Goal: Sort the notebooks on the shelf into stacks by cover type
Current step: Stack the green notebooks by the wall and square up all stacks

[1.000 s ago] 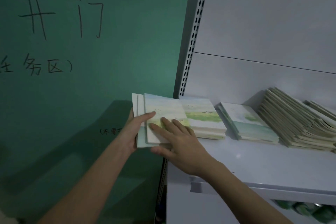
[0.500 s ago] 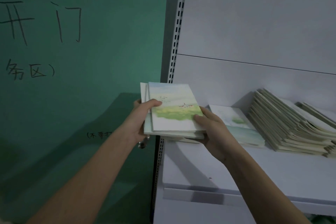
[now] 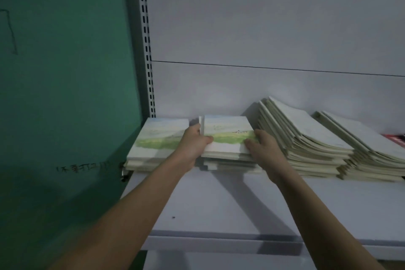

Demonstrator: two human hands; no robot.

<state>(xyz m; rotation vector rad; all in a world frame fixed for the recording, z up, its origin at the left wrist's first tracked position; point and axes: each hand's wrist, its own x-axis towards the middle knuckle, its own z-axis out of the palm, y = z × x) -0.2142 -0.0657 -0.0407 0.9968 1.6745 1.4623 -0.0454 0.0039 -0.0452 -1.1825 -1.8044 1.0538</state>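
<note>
On the white shelf [image 3: 219,208] lie two low stacks of notebooks with a painted green meadow and pale sky on the cover. The left stack [image 3: 157,140] sits at the shelf's left end. Both hands hold a small bundle of the same notebooks [image 3: 228,136] resting on the second stack beside it. My left hand [image 3: 194,144] grips the bundle's left edge, thumb on the cover. My right hand [image 3: 263,144] grips its right edge. Two slanted piles of plain cream notebooks stand to the right: a tall pile [image 3: 300,138] and a farther pile [image 3: 370,151].
A green wall [image 3: 65,94] with dark handwriting borders the shelf on the left, past a slotted metal upright [image 3: 146,50]. The shelf's white back panel [image 3: 263,28] rises behind the stacks. Something red [image 3: 394,139] peeks out at the far right.
The bundle of meadow notebooks, held in the air off the shelf's left end, has moved right and down onto the second stack. Both hands still grip its sides.
</note>
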